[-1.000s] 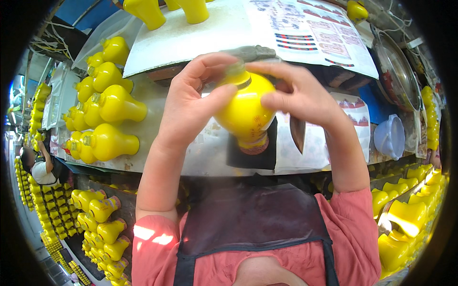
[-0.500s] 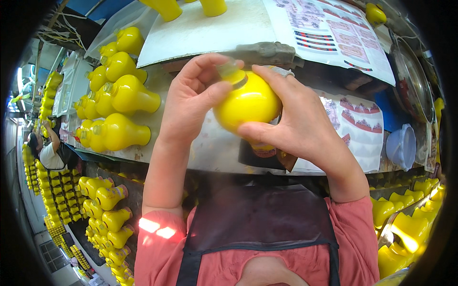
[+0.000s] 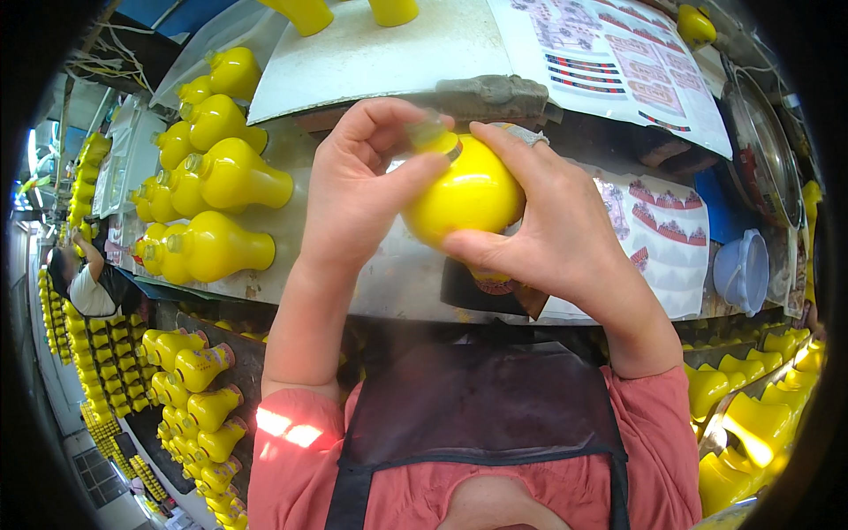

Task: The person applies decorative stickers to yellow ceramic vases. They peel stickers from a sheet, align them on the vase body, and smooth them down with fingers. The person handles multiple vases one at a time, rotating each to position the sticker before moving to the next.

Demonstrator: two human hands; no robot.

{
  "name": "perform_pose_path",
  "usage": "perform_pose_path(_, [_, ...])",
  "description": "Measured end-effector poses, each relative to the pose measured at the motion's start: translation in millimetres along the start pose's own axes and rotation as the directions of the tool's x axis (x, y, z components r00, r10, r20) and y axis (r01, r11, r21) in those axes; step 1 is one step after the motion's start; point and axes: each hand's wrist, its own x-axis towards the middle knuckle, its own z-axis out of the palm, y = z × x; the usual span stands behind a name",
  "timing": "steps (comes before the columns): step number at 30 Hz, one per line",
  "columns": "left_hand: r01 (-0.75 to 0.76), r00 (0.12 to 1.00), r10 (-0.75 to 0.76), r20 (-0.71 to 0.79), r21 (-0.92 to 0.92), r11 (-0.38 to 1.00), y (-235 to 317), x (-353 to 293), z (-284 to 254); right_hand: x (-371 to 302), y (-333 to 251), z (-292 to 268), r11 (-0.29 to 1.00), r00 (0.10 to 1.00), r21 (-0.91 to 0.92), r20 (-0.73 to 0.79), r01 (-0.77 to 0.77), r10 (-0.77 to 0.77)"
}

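Over the worktable, a glossy yellow bottle [image 3: 464, 199] with a rounded body is held tilted between both hands, its clear-topped neck toward my left hand. My left hand [image 3: 353, 181] is closed at the neck, thumb lying near a narrow dark patterned band [image 3: 455, 152] around it. The fingers behind the neck are partly hidden. Wrapped round the body from the other side is my right hand [image 3: 552, 208], with its thumb underneath. Part of a reddish patterned decal shows at the bottle's lower end, beneath my right thumb.
Yellow bottles [image 3: 243, 177] lie in rows at the left; more [image 3: 208, 406] stand below them. Decal sheets [image 3: 676, 212] lie right, beside a pale blue bucket [image 3: 742, 274]. A whitish board [image 3: 380, 71] and grey cloth [image 3: 495, 93] are beyond my hands. Another person [image 3: 93, 278] works far left.
The bottle and my left hand have shifted slightly to the right. My left thumb has moved up along the neck toward the dark band. My right hand keeps its hold.
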Motion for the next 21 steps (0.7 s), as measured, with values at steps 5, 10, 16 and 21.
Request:
perform_pose_path(5, [-0.007, 0.996, 0.013, -0.093, 0.059, 0.998, 1, -4, 15, -3, -2, 2, 1.0, 1.0, -0.015, -0.02, -0.015, 0.015])
perform_pose_path(10, [-0.027, 0.998, 0.027, -0.064, -0.002, 1.0, -6, -6, 19, -4, 0, 1, 0.999, 0.998, -0.012, -0.022, -0.053, 0.053])
perform_pose_path(16, [-0.028, 1.0, 0.028, 0.004, -0.063, 0.998, -10, -8, 9, -4, 3, 2, 1.0, 0.999, 0.007, -0.041, -0.03, 0.03])
perform_pose_path(21, [0.013, 1.0, -0.012, 0.017, -0.036, 0.999, -8, -9, 6, -5, 2, 2, 1.0, 0.999, 0.003, -0.043, -0.031, 0.031])
